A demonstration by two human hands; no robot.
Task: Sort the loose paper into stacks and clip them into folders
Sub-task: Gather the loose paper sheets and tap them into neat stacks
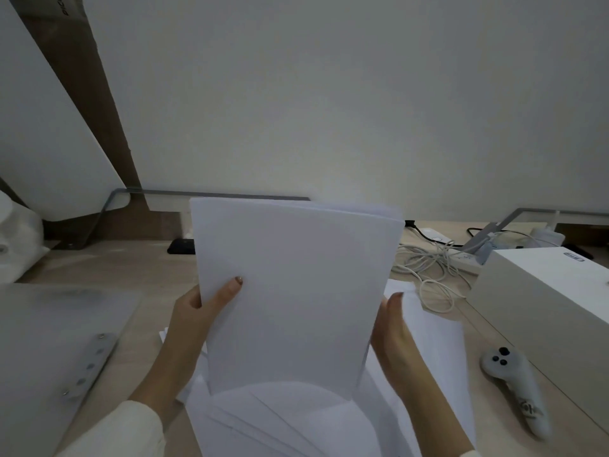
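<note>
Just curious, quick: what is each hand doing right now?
Left hand: holding the paper stack, thumb on front.
Right hand: open, straight fingers against the stack's edge.

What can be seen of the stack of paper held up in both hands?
The stack of paper is plain white, blank on the side facing the camera, several sheets thick, its top edges slightly fanned at the upper right. It stands nearly upright, bottom edge low over the loose sheets spread on the desk. The left hand pinches its left edge, thumb on the front; the right hand lies flat along its right edge.
</note>
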